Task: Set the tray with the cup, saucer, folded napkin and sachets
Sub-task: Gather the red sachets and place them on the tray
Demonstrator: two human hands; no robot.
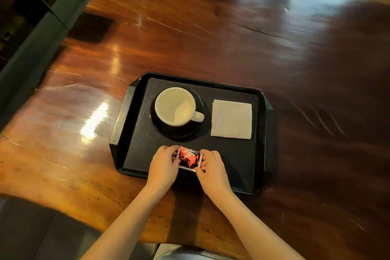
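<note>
A black tray (261, 133) lies on a glossy wooden surface (190, 38), close to the near edge, where the person sits. On the tray's far left part a white cup (176, 106) stands upright and empty on a dark saucer (168, 131), its handle turned toward the napkin. The folded napkin (231, 119) lies flat on the tray's far right part, just beside the saucer but apart from it.

Near the tray's near edge, left of its middle, both hands meet on the sachets (190, 158), a red and black packet with a silver border. The left hand (163, 164) has its grip pinched on the packet's left edge, and the right hand (211, 168) has its grip pinched on the right edge, fingers curled over the border. The packet sits low over the tray floor; whether it rests on it cannot be told. How many sachets are stacked there cannot be told either, as only the top face shows. Both forearms reach in from the surface's near edge, bare, crossing the tray's near rim.
</note>
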